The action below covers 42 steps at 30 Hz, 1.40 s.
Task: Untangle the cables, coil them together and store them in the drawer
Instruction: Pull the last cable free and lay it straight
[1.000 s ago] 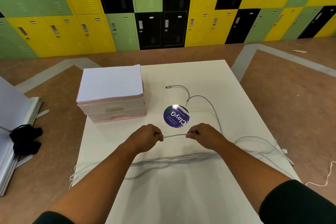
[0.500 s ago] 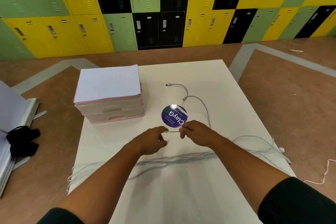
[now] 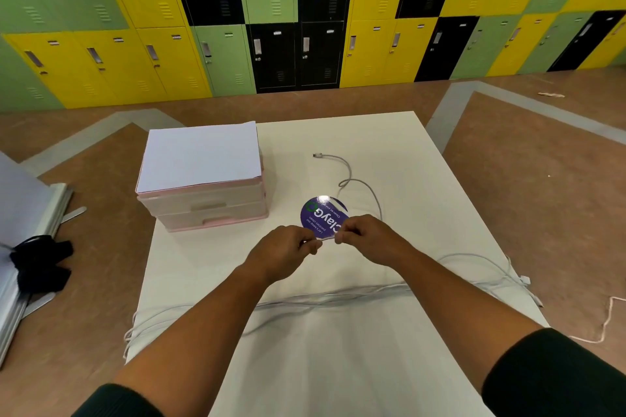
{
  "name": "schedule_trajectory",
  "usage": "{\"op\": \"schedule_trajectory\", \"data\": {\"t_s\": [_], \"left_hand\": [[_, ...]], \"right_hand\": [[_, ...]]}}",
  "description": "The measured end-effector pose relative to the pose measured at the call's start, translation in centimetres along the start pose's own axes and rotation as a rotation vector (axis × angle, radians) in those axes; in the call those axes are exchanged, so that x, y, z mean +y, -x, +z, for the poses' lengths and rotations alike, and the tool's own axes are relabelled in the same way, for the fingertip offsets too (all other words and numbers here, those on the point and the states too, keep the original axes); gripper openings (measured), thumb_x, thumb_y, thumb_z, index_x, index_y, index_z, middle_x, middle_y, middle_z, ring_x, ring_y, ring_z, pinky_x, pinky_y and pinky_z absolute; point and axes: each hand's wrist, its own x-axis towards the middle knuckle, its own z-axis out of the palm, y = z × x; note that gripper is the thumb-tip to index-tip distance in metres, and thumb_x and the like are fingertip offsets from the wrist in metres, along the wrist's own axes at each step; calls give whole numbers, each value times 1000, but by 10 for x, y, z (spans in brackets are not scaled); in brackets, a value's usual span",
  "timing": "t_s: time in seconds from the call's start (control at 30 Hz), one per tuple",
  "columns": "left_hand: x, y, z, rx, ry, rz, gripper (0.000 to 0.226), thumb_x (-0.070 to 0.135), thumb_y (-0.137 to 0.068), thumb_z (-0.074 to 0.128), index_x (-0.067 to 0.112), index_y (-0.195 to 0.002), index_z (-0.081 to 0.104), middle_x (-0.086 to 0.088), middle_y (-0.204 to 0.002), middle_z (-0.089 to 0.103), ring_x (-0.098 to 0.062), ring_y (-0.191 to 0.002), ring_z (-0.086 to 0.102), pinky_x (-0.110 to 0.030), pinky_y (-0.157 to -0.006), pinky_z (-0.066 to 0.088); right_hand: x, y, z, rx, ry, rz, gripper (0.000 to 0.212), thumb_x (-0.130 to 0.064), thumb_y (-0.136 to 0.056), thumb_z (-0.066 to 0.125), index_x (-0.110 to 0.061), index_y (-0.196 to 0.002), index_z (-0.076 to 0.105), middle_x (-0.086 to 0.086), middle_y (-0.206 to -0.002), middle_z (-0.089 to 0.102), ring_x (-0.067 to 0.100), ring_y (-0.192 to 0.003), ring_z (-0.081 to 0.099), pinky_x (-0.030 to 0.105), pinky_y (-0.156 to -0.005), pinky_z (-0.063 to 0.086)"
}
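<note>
1. Both of my hands have closed in toward each other since a second ago: then a clear stretch of cable ran between them, now only a short bit shows between my left hand [image 3: 288,249] and my right hand [image 3: 367,237], and they sit closer to the round purple sticker [image 3: 323,215] than before.
2. Each hand is pinched shut on the same thin grey cable [image 3: 360,184], thumb against fingers, just on my side of the sticker.
3. From my right hand that cable runs away past the sticker's right edge, kinks into a small loop beyond it, and ends in a plug [image 3: 317,155] pointing left toward the pink drawer unit [image 3: 210,210].
4. Its free length lies mostly along the table's [image 3: 440,179] depth, away from me.
5. Nearer to me than the sticker, the bundled cables [image 3: 338,296] stretch crosswise, left edge to right edge, with loops hanging off the left side and connectors at the right.
6. I judge the step to be gathering this last cable into the bunch; coiling seems barely begun.
7. Next I need to feed cable through hand over hand, keeping the loops even so the far kink does not tighten.
8. Both drawers look closed, so one must be opened before storing.
</note>
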Motion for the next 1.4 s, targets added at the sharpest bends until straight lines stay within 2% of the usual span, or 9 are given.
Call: {"op": "schedule_trajectory", "data": {"t_s": [0.2, 0.47, 0.63, 0.77, 0.87, 1.03, 1.17, 1.23, 1.4], "left_hand": [[-3, 2, 2, -23, -41, -53, 35, 43, -101, 48, 25, -76, 65, 13, -66, 56, -8, -62, 51, -26, -56, 33], [5, -8, 22, -34, -211, -7, 29, 26, -102, 45, 21, -126, 61, 0, -118, 68, -18, -97, 63, -25, -72, 43], [16, -11, 24, 26, 11, 36, 25, 31, -104, 43, 21, -105, 65, 4, -103, 71, -14, -82, 59, -24, -62, 41], [10, -8, 18, 97, -67, 32, 24, 28, -101, 44, 26, -88, 64, 10, -87, 67, -13, -74, 55, -22, -57, 34], [5, -6, 12, 84, -15, -1, 25, 25, -100, 45, 23, -86, 65, 7, -88, 70, -16, -77, 59, -28, -63, 43], [0, -7, 11, 75, 50, -59, 29, 25, -103, 44, 23, -84, 66, 12, -77, 60, -7, -67, 53, -23, -58, 36], [-4, -9, 17, 13, 60, -110, 27, 19, -103, 42, 18, -91, 67, 11, -78, 59, -12, -74, 58, -23, -62, 38], [-2, -8, 19, -7, 28, -112, 25, 20, -102, 43, 15, -102, 68, 1, -93, 69, -18, -86, 63, -25, -70, 44], [17, -4, 27, -44, 36, 43, 29, 30, -102, 50, 20, -127, 61, 4, -115, 66, -14, -97, 62, -24, -79, 46]], "right_hand": [[14, 1, -10, 141, 111, 35, 13, -29, -92, 64, -23, -81, 68, -2, -82, 69, 18, -77, 63, 37, -72, 52], [7, 1, -5, 125, 111, -4, 16, -30, -93, 63, -18, -83, 67, 3, -81, 68, 20, -72, 61, 40, -70, 51], [6, 2, 2, 86, 99, -13, 15, -34, -92, 63, -22, -90, 72, -2, -80, 67, 15, -68, 58, 36, -66, 49], [12, 5, -5, 115, 83, 8, 13, -31, -92, 65, -21, -87, 71, -6, -74, 65, 10, -65, 54, 29, -65, 44], [22, 7, -14, 150, 96, 30, 10, -29, -93, 65, -26, -85, 70, -6, -74, 65, 10, -68, 56, 30, -68, 47], [30, 8, -17, 180, 92, 73, 14, -29, -95, 61, -23, -89, 72, -3, -76, 68, 19, -77, 65, 38, -75, 53], [27, 11, -16, 151, 114, 94, 12, -25, -94, 63, -19, -88, 73, -6, -73, 66, 17, -77, 64, 31, -72, 50], [25, 12, -14, 137, 134, 88, 11, -25, -92, 65, -20, -84, 72, -7, -72, 66, 14, -73, 63, 29, -70, 49], [10, 12, -1, 46, 136, 37, 8, -24, -86, 71, -24, -78, 73, -8, -70, 68, 10, -69, 63, 28, -66, 50]]}}
